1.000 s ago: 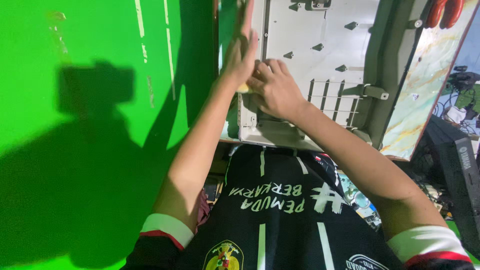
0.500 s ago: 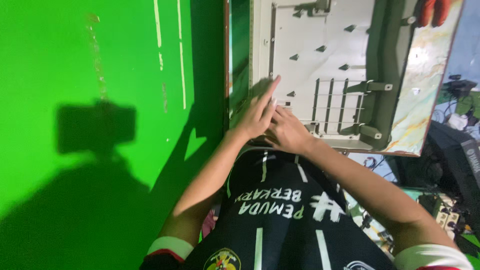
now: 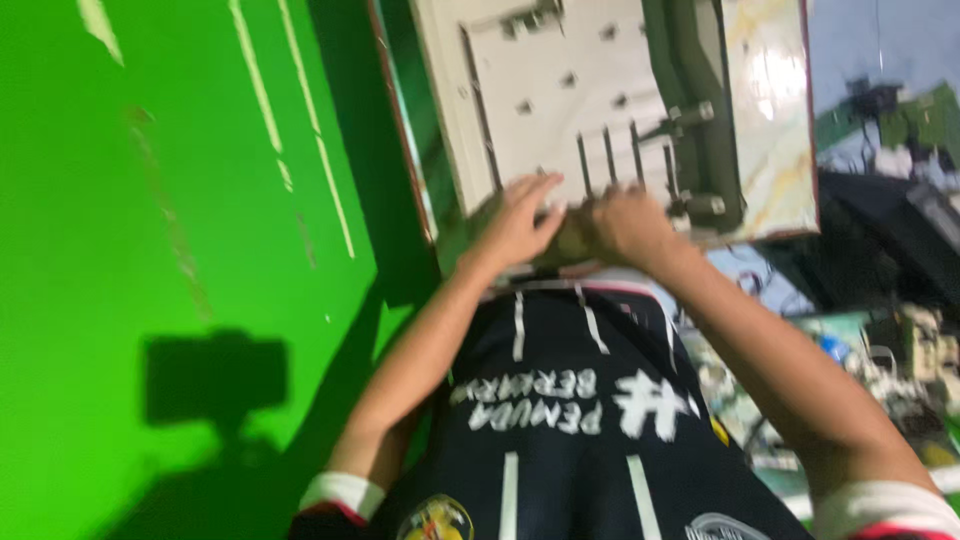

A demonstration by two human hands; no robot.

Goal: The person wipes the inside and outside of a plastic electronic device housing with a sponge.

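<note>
Green backdrop and cluttered edge of a workspace.

A bright green surface (image 3: 150, 200) fills the left, streaked with pale scuff marks (image 3: 290, 130) and crossed by a dark box-shaped shadow (image 3: 215, 378). At the right, blurred clutter (image 3: 890, 350) lies in dimmer light under a bluish patch (image 3: 860, 50).

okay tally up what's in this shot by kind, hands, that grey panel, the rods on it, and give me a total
Hands: 2, the left hand and the right hand, both at the near edge of the panel.
Grey metal panel: 1.
Dark upright rods on the panel: 3 show clearly; blur may hide more.
Total: 6.
</note>
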